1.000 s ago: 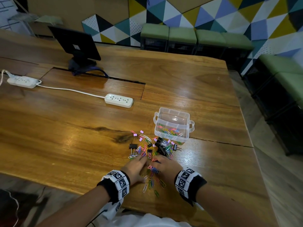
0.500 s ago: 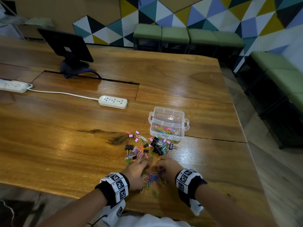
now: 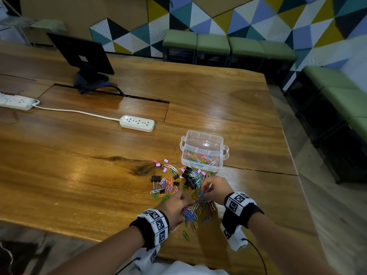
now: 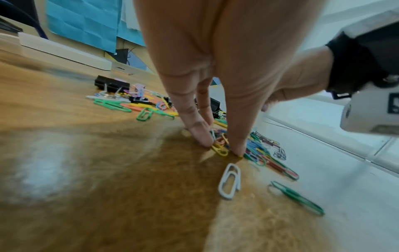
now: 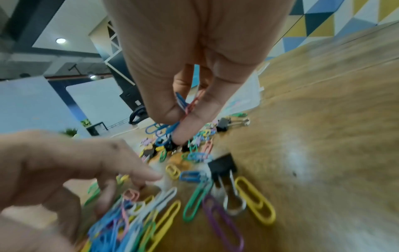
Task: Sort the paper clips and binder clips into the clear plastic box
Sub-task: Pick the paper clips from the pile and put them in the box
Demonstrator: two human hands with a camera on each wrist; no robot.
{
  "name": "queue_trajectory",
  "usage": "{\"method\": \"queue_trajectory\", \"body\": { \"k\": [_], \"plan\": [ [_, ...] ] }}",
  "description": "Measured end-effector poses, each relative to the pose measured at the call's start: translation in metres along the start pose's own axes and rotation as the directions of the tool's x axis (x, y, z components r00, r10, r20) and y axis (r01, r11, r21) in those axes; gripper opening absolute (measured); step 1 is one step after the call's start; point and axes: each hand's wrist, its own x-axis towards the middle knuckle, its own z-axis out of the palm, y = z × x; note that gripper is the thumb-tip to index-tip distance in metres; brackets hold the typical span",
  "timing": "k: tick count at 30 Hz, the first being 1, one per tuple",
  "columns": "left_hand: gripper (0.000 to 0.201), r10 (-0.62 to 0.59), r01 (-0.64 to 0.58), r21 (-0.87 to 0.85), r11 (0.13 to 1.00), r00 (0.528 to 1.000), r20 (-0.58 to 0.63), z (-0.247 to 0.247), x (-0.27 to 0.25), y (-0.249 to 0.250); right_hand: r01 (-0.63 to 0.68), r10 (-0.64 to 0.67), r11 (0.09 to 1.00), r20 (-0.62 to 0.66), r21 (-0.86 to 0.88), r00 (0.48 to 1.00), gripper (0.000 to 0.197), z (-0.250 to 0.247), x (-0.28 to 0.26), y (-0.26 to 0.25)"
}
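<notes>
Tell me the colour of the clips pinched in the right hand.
Blue and pink paper clips, clearest in the right wrist view.

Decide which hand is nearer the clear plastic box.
Right. The right hand is just in front of the clear plastic box; the left hand sits farther back, by the near clips.

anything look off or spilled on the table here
Nothing damaged. The only mess is the work itself: paper clips and black binder clips lie scattered loose on the table just in front of the upright clear plastic box, which already holds some clips.
</notes>
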Motion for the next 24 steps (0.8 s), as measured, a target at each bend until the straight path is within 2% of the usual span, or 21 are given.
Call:
{"method": "queue_trajectory", "body": {
  "k": [3,7,9,12,14,17,20,24],
  "plan": [
    [0.062,0.123,-0.122,0.096,0.988,0.992,-0.001,0.001,0.002,0.003,-0.010,0.019,0.997,-0.117,0.076,0.993,0.025,-0.018,0.007,0.001],
    [0.059,0.217,-0.246,0.331,0.911,0.969,0.121,0.001,0.002,0.005,-0.051,0.110,0.970,-0.241,0.237,0.964,0.023,-0.039,0.021,0.003],
    [0.053,0.223,-0.274,0.375,0.886,0.959,0.174,0.002,0.001,0.005,-0.077,0.164,0.952,-0.283,0.295,0.945,0.021,-0.046,0.030,0.004],
    [0.054,0.213,-0.299,0.387,0.872,0.945,0.249,0.007,0.002,0.000,-0.110,0.225,0.939,-0.340,0.324,0.913,0.017,-0.049,0.046,0.009],
    [0.051,0.230,-0.317,0.396,0.862,0.940,0.252,0.008,0.003,-0.004,-0.116,0.238,0.936,-0.356,0.332,0.904,0.014,-0.050,0.054,0.010],
    [0.041,0.284,-0.348,0.393,0.851,0.935,0.213,0.005,0.005,-0.006,-0.122,0.242,0.933,-0.339,0.338,0.909,0.019,-0.050,0.060,0.012],
    [0.038,0.274,-0.319,0.327,0.889,0.945,0.177,-0.001,0.009,-0.007,-0.114,0.235,0.926,-0.316,0.359,0.919,0.029,-0.050,0.060,0.011],
    [0.034,0.276,-0.344,0.339,0.875,0.932,0.234,-0.007,0.014,-0.009,-0.070,0.175,0.947,-0.322,0.312,0.930,0.033,-0.051,0.052,0.013]
  ]
}}
